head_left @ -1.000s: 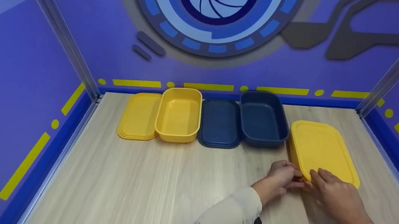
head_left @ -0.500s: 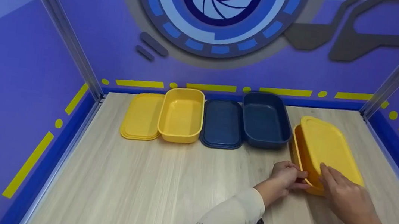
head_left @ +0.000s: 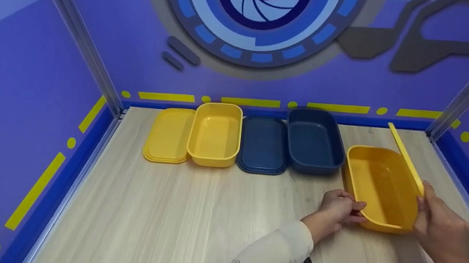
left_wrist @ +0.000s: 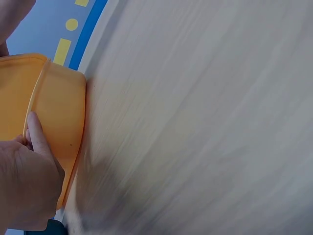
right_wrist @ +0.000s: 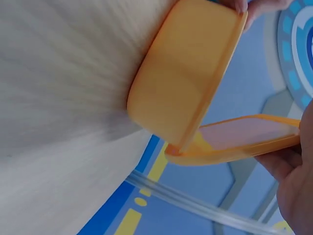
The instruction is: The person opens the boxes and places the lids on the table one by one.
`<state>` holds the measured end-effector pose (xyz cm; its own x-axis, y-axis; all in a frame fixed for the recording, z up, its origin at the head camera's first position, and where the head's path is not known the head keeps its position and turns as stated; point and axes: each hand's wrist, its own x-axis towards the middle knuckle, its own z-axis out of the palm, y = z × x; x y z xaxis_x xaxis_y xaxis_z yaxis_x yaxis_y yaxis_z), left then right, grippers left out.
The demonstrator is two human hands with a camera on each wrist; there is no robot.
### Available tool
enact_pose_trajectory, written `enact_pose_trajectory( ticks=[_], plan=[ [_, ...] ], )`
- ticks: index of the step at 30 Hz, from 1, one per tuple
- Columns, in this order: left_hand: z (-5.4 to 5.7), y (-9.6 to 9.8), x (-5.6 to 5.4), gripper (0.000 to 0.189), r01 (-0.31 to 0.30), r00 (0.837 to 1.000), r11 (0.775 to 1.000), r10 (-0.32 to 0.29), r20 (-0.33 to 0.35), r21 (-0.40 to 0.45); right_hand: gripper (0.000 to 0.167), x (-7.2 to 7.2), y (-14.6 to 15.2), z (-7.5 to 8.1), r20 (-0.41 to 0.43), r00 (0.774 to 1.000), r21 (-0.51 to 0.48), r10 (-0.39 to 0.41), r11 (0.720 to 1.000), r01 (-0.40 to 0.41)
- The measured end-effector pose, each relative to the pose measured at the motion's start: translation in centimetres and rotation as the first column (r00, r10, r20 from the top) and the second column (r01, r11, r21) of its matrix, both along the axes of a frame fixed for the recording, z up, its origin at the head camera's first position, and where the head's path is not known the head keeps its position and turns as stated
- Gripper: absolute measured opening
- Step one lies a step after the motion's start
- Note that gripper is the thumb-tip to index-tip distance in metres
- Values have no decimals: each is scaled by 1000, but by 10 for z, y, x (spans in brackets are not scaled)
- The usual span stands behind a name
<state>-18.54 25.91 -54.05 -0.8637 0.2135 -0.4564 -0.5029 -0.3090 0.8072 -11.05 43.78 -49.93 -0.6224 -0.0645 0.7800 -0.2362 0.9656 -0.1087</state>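
At the right of the head view stands a deep yellow lunch box (head_left: 381, 183), uncovered, with nothing showing inside. My left hand (head_left: 337, 209) pinches its near left rim; the left wrist view shows the fingers (left_wrist: 39, 137) against the box's outer wall. My right hand (head_left: 446, 233) grips a yellow lid (head_left: 408, 160), held on edge along the box's right side. In the right wrist view one end of this lid (right_wrist: 234, 152) overlaps the box's rim, and the thumb side of the hand covers its other end.
Along the back of the wooden table (head_left: 153, 228) lie a flat yellow lid (head_left: 169, 136), a second yellow box (head_left: 215, 133), a dark blue lid (head_left: 263, 146) and a dark blue box (head_left: 315, 143), close side by side. Blue patterned panels (head_left: 266, 82) enclose the back and sides.
My right hand has lifted the yellow lid off the box and tipped it up to the right, uncovering the inside. My left hand has kept its place at the rim.
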Motion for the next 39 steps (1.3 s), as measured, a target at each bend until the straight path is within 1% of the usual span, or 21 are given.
enact_pose_trajectory(
  ticks=[3, 5, 9, 14, 17, 20, 22, 25, 26, 30, 32, 33, 35, 38, 39],
  plan=[
    [1, -1, 0, 25, 0, 1000, 1000, 0, 5, -3, 44, -1, 4, 2, -6, 999, -96, -38, 995, 37],
    [1, -1, 0, 25, 0, 1000, 1000, 0, 12, -7, 43, -1, 6, 3, 2, 998, -177, -56, 983, 55],
    [1, -3, 0, 24, 3, 1000, 1000, -3, 26, -15, 40, -1, 7, 4, 37, 995, -322, -91, 941, 98],
    [1, -3, 0, 23, -3, 1000, 1000, 4, 22, -31, 39, -1, 10, 5, 62, 990, -425, -124, 895, 139],
    [1, -1, 1, 22, -4, 1000, 998, 6, 20, -56, 38, -2, 13, 7, 110, 982, -479, -157, 857, 190],
    [1, 2, 2, 21, -6, 1000, 998, 8, 19, -67, 39, -4, 17, 10, 182, 963, -522, -200, 810, 267],
    [1, 4, 2, 22, -12, 1000, 998, 13, 16, -59, 41, -6, 21, 12, 233, 948, -552, -218, 773, 313],
    [1, 6, 2, 22, -27, 1000, 999, 27, 8, -36, 43, -9, 31, 13, 298, 930, -612, -217, 704, 360],
    [2, 7, 2, 22, -32, 999, 999, 32, 7, -29, 43, -11, 35, 13, 316, 926, -637, -206, 677, 368],
    [2, 7, 2, 23, -37, 999, 999, 37, 11, -26, 43, -15, 49, 6, 402, 903, -738, -150, 531, 417],
    [3, 7, 3, 22, -35, 999, 999, 35, 15, -27, 44, -14, 54, 0, 420, 899, -771, -122, 474, 425],
    [3, 7, 4, 22, -33, 999, 999, 34, 17, -30, 44, -14, 56, -2, 425, 898, -782, -116, 453, 428],
    [5, 7, 4, 21, -35, 999, 999, 35, 19, -33, 45, -14, 59, -6, 437, 894, -796, -101, 419, 437],
    [6, 8, 4, 22, -37, 999, 999, 37, 15, -25, 46, -14, 63, -9, 454, 887, -802, -89, 394, 450],
    [6, 8, 4, 22, -35, 999, 999, 35, 15, -25, 46, -14, 64, -10, 459, 884, -800, -90, 391, 455]
  ],
)
